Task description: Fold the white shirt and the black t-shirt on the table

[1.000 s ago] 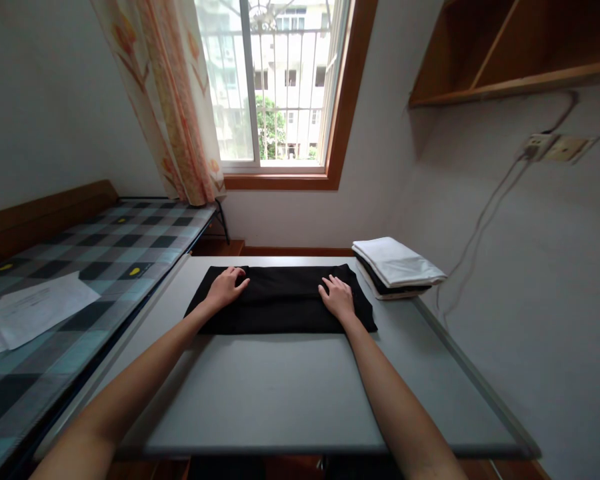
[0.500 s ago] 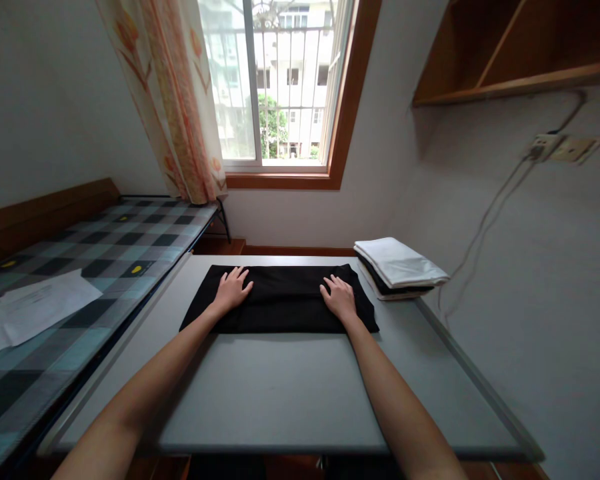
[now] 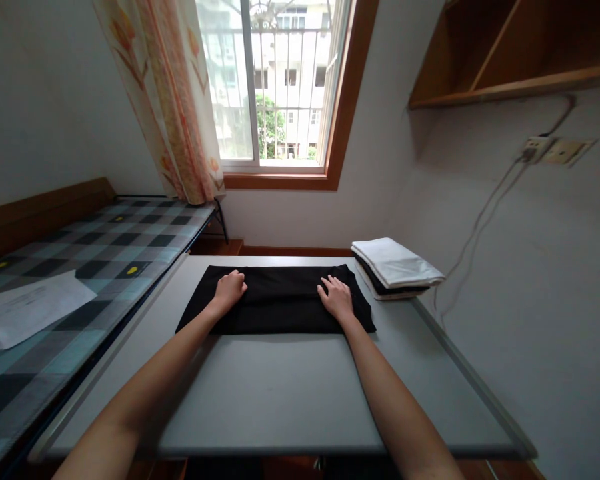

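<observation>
A folded black cloth (image 3: 280, 300) lies flat as a wide strip across the table, with faint creases along it. On its left part rests my left hand (image 3: 229, 291), fingers curled in and closed; whether any fabric is pinched beneath them is hidden. My right hand (image 3: 337, 297) lies on the right part of the cloth, palm down with fingers spread and open. Just beyond the cloth's right end sits a stack of folded cloths (image 3: 397, 263), white on top with black and pale layers below.
The grey-white table (image 3: 280, 393) has a raised rim along its right edge. At the left stands a bed with a checked mattress (image 3: 145, 233) and white papers (image 3: 35, 310) on it. A cable (image 3: 480, 220) hangs from a wall socket (image 3: 537, 148) behind the stack.
My left hand has gone from spread fingers to curled, closed fingers at the same spot. My right hand stays open on the cloth. The view has shifted slightly.
</observation>
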### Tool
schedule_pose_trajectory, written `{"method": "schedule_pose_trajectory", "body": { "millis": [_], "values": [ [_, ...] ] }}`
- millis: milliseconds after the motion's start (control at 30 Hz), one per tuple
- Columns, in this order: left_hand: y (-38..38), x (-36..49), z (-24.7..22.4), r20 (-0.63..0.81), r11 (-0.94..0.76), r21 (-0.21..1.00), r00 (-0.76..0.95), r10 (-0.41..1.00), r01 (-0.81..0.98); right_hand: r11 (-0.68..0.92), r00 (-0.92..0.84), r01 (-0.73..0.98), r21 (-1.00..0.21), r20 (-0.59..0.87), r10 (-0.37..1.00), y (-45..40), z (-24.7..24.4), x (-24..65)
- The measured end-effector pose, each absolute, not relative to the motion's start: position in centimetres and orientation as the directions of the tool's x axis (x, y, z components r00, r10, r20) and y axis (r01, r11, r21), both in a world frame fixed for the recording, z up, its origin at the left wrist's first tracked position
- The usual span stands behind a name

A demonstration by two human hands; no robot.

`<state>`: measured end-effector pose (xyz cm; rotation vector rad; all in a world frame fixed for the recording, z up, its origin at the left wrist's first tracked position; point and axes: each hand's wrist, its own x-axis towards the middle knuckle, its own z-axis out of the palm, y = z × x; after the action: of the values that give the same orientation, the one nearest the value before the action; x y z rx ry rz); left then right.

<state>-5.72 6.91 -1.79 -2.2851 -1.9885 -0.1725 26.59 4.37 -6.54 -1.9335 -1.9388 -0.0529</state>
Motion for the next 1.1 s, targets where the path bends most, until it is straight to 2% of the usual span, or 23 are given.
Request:
{"method": "schedule_pose_trajectory", "body": {
  "millis": [267,567,867,1100],
  "values": [
    [7.3,-6.0,-2.8,0.216,-0.134,0.109,0.108,0.970,0.985,0.039,0.039,0.969,-0.245,0.308,0.951,4.4,-6.5,26.5],
    [7.8,-6.5,-3.6,0.260,-0.114,0.320,0.029,0.965,0.941,0.040,0.035,0.970,-0.239,0.301,0.953,4.4,-6.5,26.6],
    [5.6,-6.3,-4.5,0.353,-0.188,0.322,0.067,0.933,0.928,0.044,0.031,0.971,-0.236,0.303,0.952,4.3,-6.5,26.6],
    [4.4,-6.8,-4.5,0.320,-0.244,0.214,0.168,0.933,0.946,0.042,0.031,0.973,-0.229,0.305,0.952,4.5,-6.8,26.7]
  ]
}}
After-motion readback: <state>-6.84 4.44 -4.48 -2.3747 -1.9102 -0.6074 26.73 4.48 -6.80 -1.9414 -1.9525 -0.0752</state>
